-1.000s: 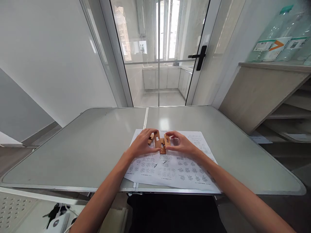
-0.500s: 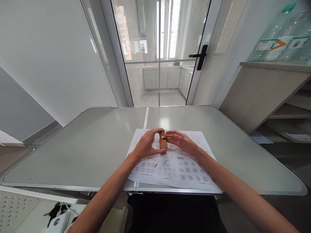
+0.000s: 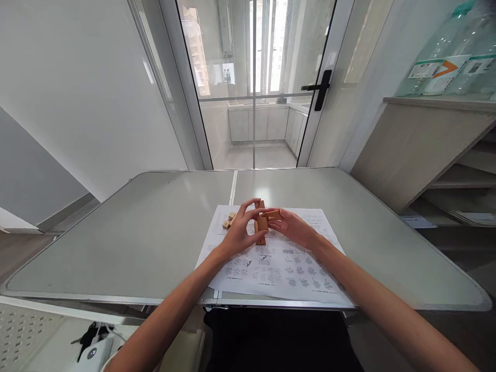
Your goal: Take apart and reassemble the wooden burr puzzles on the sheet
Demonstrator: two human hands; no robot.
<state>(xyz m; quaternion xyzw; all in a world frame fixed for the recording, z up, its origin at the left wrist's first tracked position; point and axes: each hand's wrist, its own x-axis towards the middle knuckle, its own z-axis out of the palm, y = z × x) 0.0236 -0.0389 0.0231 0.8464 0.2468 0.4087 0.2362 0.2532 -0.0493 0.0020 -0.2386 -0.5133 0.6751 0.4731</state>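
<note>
In front of me, over a printed sheet (image 3: 271,274), my left hand (image 3: 242,230) grips upright brown wooden puzzle pieces (image 3: 261,238) between thumb and fingers. My right hand (image 3: 290,226) pinches another wooden puzzle piece (image 3: 274,214), which lies crosswise against the upright ones. How far the pieces interlock is hidden by the fingers. Just left of my left hand, a small pale wooden piece (image 3: 228,221) rests on the paper. Rows of small line drawings cover the sheet.
The sheet lies on a grey folding table (image 3: 116,232) with a metal edge. A glass door (image 3: 256,129) with a black handle (image 3: 320,90) stands beyond it. Plastic bottles (image 3: 445,67) sit on a shelf unit (image 3: 422,134) at right. A white device (image 3: 93,356) and keys are at lower left.
My left hand has shifted its grip lower and its fingers now reach over the crosswise piece. The pale wooden piece has come into view left of it.
</note>
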